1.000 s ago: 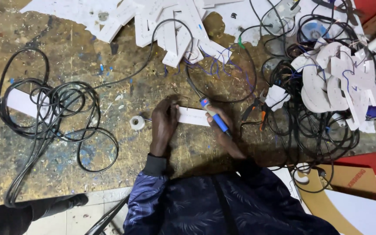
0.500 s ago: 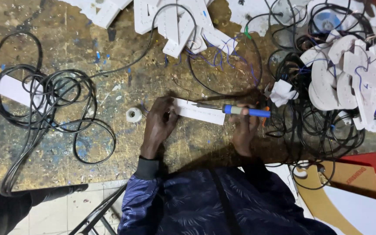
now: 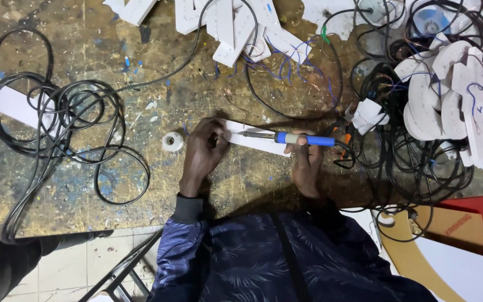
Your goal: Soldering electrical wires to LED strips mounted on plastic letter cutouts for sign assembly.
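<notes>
— What is each hand doing?
— The right hand (image 3: 307, 165) has its fingers clenched around a blue-handled soldering iron (image 3: 286, 137), lying level over a white strip (image 3: 252, 140) on the counter (image 3: 141, 72). The left hand (image 3: 203, 154) presses the strip's left end, fingers curled on it.
— Nearby?
— A small solder spool (image 3: 172, 141) just left.

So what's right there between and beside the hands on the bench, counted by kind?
Soldering iron with blue handle, in the right hand: 1
White strip, pinned by the left hand: 1
Small whitish spool, beside the left hand: 1
Total: 3
</notes>
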